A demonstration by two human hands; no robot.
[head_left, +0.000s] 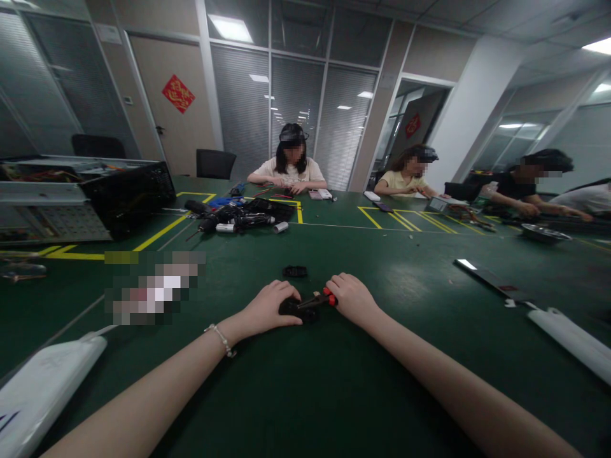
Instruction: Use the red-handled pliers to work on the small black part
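With its fingers and thumb around one side, my left hand (272, 306) holds a small black plastic part (289, 306) low over the green table. My right hand (352, 298) is closed on the red handles of a pair of pliers (315, 300). The dark jaws of the pliers point left and reach onto the black part; whether they grip a piece of it I cannot tell. Just beyond my hands lies another small black plastic piece (294, 271), touched by neither hand.
A computer case (86, 197) stands at the far left. Further back lies a pile of black tools and parts (248, 213). White power banks or similar blocks (57, 381) flank my arms. Several people work across the table, a metal bowl (545, 233) near those at right.
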